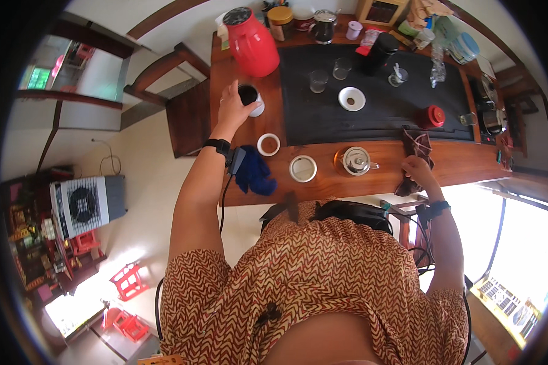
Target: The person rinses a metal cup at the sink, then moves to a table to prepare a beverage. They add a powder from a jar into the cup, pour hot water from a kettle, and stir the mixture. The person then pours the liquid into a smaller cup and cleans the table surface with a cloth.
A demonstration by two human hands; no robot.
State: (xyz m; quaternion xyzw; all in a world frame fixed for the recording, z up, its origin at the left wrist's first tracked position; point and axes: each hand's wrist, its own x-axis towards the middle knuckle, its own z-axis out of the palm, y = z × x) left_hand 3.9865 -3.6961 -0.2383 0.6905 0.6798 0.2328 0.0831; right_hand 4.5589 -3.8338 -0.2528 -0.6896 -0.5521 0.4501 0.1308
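Note:
At the table's left side, my left hand [234, 109] is around a white cup [256, 108] with dark contents, thumb on its near rim. Near the front edge on the right, my right hand [419, 172] rests on a crumpled brown cloth [418, 141]; whether the fingers grip it is hard to tell. Between the hands stand a glass teapot [357, 161] holding amber liquid, a round white dish or lid [302, 169] and a small white bowl [268, 144] with brownish contents. A dark blue cloth [255, 175] lies by my left wrist.
A black tray [319, 121] bears glasses, a white dish [351, 99], a red canister [433, 117] and a black canister [383, 49]. A red thermos jug [252, 43] stands behind the cup. Jars line the back edge. A wooden chair [187, 114] is at the left.

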